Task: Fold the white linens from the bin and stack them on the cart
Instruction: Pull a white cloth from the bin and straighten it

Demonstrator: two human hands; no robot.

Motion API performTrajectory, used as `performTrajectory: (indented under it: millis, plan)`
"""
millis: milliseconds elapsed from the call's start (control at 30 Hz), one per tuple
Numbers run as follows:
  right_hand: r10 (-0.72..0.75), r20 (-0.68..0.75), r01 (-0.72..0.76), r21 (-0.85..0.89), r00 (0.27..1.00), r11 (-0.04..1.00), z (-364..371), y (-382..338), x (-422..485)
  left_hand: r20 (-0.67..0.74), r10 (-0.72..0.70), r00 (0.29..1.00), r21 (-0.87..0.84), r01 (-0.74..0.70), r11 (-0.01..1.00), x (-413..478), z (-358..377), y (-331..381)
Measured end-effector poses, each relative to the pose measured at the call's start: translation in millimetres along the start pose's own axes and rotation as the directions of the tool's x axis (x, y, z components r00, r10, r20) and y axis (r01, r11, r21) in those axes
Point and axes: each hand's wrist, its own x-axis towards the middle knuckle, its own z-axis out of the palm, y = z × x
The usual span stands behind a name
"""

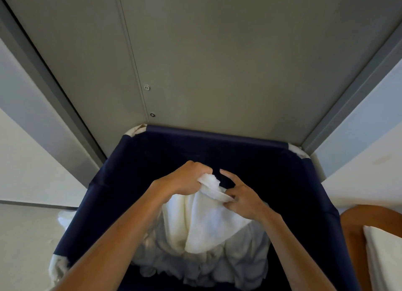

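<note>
- Nearest, low in the navy bin, by its near edge, a crumpled pile of white linens lies unfolded, so most of the work looks left to do.
- Just off the bin's right edge, a flat white linen rests on a brown wooden frame, probably the cart; if so, at least one piece is done.
- Above the pile, over the bin's middle, one towel hangs lifted, not yet folded.
- The left hand has a closed grip, fingers curled round the towel's bunched top.
- The right hand, just beside it, pinches a hem of the same towel between thumb and curled fingers; its forefinger sticks out straight, touching nothing.
- Farthest, the bin's far edge backs against a grey panel.
</note>
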Motion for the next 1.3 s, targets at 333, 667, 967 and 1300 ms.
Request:
performTrajectory:
  millis: [333,667,967,1300]
  plan:
    - [-0.001,0.181,0.005,-0.026,0.983,1.000,-4.8,-12.0,6.9,0.070,-0.027,0.997,0.078,0.022,0.997,-10.1,-7.7,-6.5]
    - [-0.013,0.001,0.013,-0.176,1.000,0.984,-25.2,-5.7,-0.2,-0.152,-0.265,0.952,0.219,0.294,0.930,-9.5,-3.6,-40.3]
    - [-0.165,-0.184,0.175,0.041,0.969,0.984,-30.2,-32.5,-5.8,-0.043,0.055,0.998,-0.106,-0.060,0.993,-6.3,27.9,13.1]
    - [-0.053,-0.107,0.035,-0.158,0.993,0.987,-25.1,-11.4,-24.3,-0.214,0.010,0.977,-0.234,-0.061,0.970,-3.6,17.4,0.1]
